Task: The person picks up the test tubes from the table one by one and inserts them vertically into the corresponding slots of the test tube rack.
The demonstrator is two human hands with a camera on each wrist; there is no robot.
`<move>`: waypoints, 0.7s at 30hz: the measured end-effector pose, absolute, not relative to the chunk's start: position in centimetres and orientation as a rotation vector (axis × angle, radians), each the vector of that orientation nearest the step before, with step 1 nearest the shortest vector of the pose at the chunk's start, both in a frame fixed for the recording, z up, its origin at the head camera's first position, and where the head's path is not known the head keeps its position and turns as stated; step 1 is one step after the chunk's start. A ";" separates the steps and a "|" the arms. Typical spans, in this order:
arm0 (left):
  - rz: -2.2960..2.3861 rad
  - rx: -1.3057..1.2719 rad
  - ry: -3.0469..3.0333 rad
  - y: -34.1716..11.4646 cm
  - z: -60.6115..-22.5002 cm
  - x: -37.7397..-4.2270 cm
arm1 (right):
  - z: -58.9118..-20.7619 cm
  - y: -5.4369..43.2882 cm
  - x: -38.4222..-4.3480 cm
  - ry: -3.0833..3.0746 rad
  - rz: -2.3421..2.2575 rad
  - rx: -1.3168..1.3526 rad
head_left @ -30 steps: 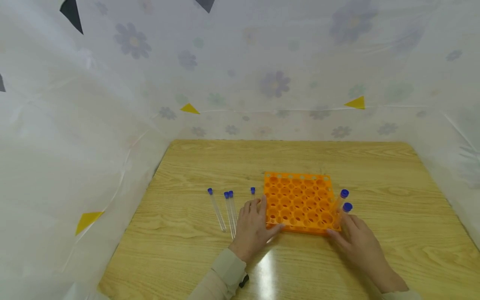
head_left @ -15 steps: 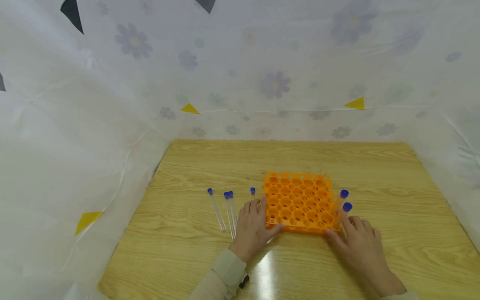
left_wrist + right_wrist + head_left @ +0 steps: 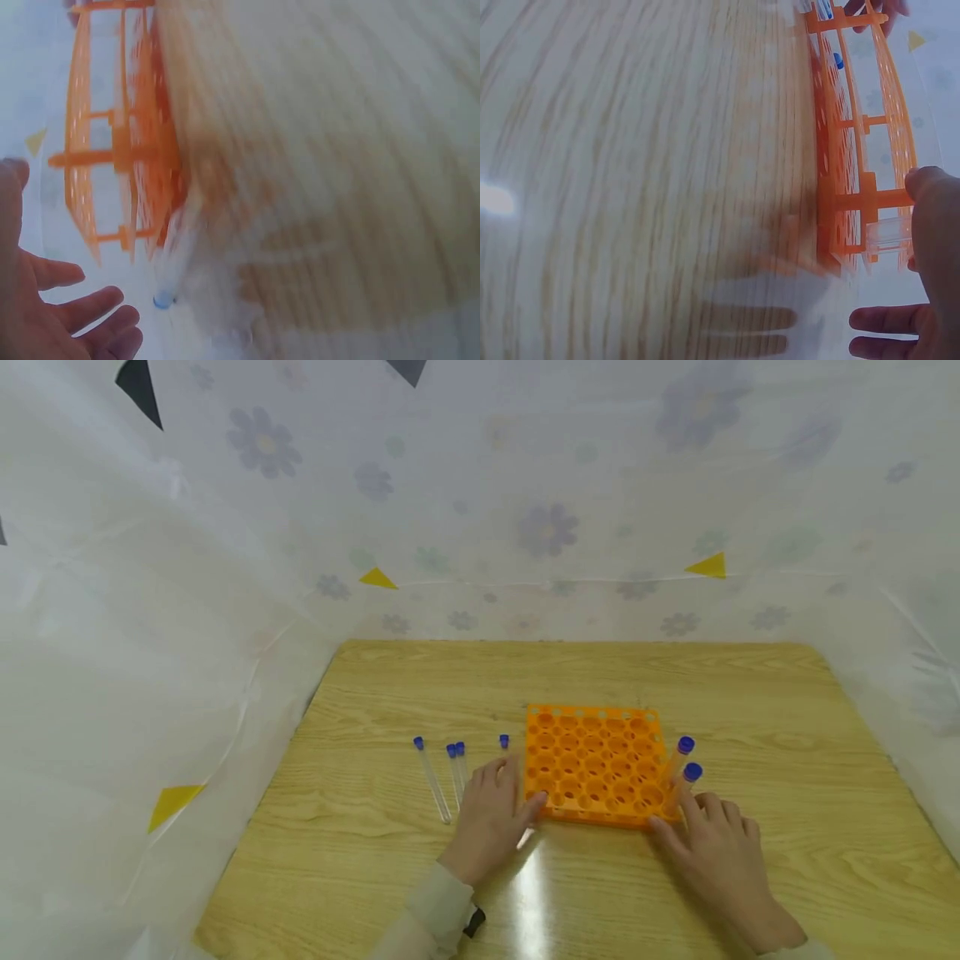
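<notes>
An orange test tube rack [image 3: 592,817] stands on the table with rows of round holes. Two blue-capped test tubes [image 3: 686,746] stand upright at its right end, their clear wall [image 3: 890,234] visible inside the frame in the right wrist view. My left hand [image 3: 486,814] is beside the rack's left end; in the left wrist view its loosely bent fingers [image 3: 94,307] are apart from the rack. My right hand [image 3: 716,852] is at the near right corner, thumb touching the rack's front edge and other fingers [image 3: 885,319] extended straight past its end.
Several blue-capped glass test tubes lie on the wooden table [image 3: 360,860] left of the rack, among them a tube [image 3: 432,781] furthest left and one whose cap [image 3: 504,741] shows beyond my left hand. A white flowered curtain [image 3: 555,560] closes off the back and sides.
My left hand has come off the rack and shifted left, its thumb leaving the front edge. The right hand's fingers have lifted and spread slightly. The rack has stayed in place.
</notes>
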State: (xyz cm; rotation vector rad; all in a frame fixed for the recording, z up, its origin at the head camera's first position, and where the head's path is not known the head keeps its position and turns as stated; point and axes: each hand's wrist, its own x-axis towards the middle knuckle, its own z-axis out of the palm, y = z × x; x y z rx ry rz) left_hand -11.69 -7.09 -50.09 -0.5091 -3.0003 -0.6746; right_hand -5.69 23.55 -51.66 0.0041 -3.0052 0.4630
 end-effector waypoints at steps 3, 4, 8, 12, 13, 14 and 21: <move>-0.651 -0.427 -2.992 -8.1 -49.7 -12.4 | -51.7 23.6 -5.7 -3.026 0.481 0.001; -0.635 -0.406 -2.980 -8.3 -49.6 -12.7 | -51.7 23.6 -5.7 -3.031 0.483 -0.001; -0.529 -0.396 -2.914 -8.7 -49.4 -13.7 | -51.6 23.5 -5.7 -3.035 0.477 0.000; -0.456 -0.407 -2.938 -8.2 -49.3 -14.4 | -51.4 23.4 -5.6 -3.027 0.473 -0.002; -0.443 -0.399 -2.964 -8.0 -49.2 -14.5 | -51.4 23.4 -5.6 -3.026 0.475 -0.005; -0.432 -0.388 -2.984 -7.7 -49.1 -14.6 | -51.4 23.4 -5.6 -3.024 0.479 -0.008; -0.308 -0.335 -3.045 -6.4 -48.7 -15.0 | -51.4 23.4 -5.7 -2.997 0.503 -0.018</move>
